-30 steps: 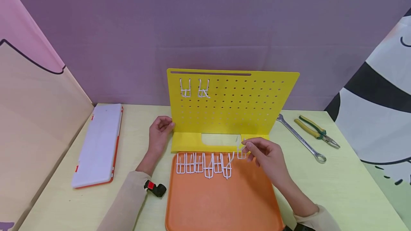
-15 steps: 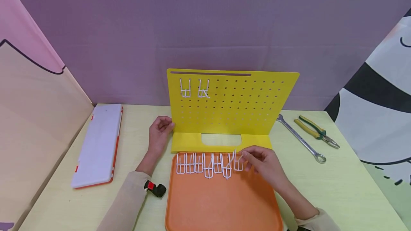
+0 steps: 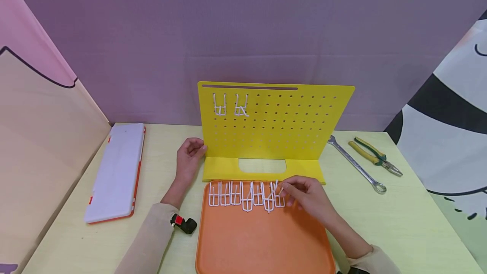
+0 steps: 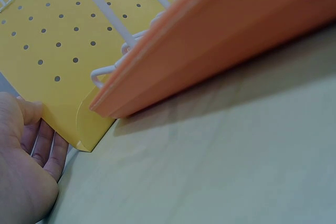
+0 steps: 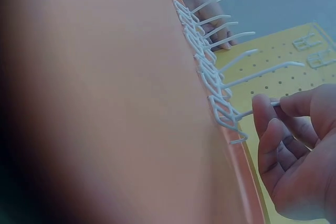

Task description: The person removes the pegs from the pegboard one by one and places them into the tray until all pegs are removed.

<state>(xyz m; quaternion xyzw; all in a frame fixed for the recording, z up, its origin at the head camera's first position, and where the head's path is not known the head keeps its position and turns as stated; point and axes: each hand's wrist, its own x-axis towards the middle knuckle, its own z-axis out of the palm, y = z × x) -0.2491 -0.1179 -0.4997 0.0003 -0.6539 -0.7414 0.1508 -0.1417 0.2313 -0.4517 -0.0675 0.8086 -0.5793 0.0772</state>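
Observation:
My right hand (image 3: 310, 195) pinches the prong of a white wire pegboard hook (image 5: 223, 113) between thumb and fingertips. That hook lies at the right end of a row of similar white hooks (image 3: 247, 198) along the far edge of an orange tray (image 3: 262, 240). The left hand (image 3: 189, 160) holds the lower left edge of a yellow pegboard (image 3: 274, 134), its thumb (image 4: 31, 111) on the front side and the other fingers partly hidden behind. Two white hooks (image 3: 219, 107) hang in the board's upper left holes.
Right of the pegboard lie a combination wrench (image 3: 357, 166) and yellow-green pliers (image 3: 374, 155). A flat white case (image 3: 116, 172) with a red edge lies at the left. A purple backdrop (image 3: 266, 33) closes off the rear of the table.
The right hand has lowered its hook from in front of the board's base onto the tray and shifted it left, beside the row. The left hand has stayed in place.

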